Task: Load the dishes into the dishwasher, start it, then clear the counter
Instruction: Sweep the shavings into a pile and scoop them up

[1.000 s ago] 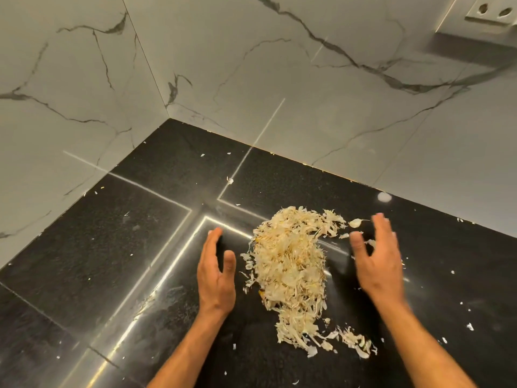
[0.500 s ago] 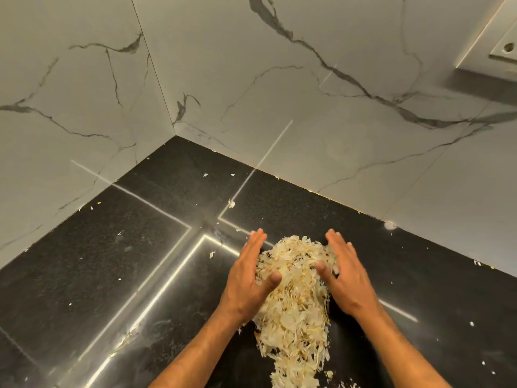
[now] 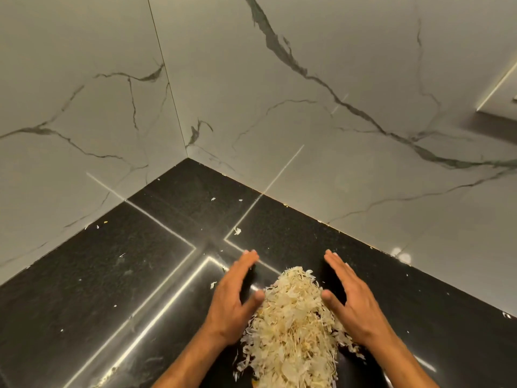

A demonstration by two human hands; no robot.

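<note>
Flanking peel pile (image 3: 291, 326) | left hand (image 3: 232, 301) | right hand (image 3: 349, 301) | straight-fingered

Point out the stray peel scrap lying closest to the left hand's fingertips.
The stray scrap just left of the left hand, beside its fingers; the other loose scraps lie farther toward the walls.

Warm dim light; strip glare on countertop (image 3: 84, 275); left hand (image 3: 232, 301) perhaps motion-blurred.

Around the heap of peelings (image 3: 291, 326) the black counter (image 3: 84, 289) lies flat and bare to its left and behind, until the marble walls (image 3: 279, 107) close the corner.
</note>
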